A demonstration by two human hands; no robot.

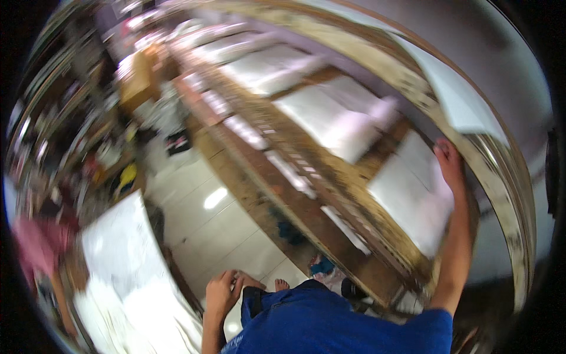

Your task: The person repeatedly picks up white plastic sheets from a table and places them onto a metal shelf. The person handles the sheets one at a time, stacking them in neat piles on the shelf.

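Note:
At far right, my right arm reaches out over a long wooden table [348, 177]. My right hand [448, 156] is closed, its fingers curled at the far edge of a white folded sheet or cloth [407, 183], beside a pale wooden rail [433, 100]; what it grips, if anything, is hidden. My left hand [223, 292] hangs low near my waist, away from the table, its fingers curled with nothing visible in them. Further white bundles, one nearby [330, 118] and another beyond [271, 68], lie in a row along the table. The picture is blurred.
A lower ledge [283, 171] carrying white strips runs along the table's near side. Tiled floor [206, 236] lies left of it. White sheets [124, 265] cover a surface at lower left, beside a person in a pink top [41, 245]. Cluttered shelves and a cardboard box [138, 82] stand farther back.

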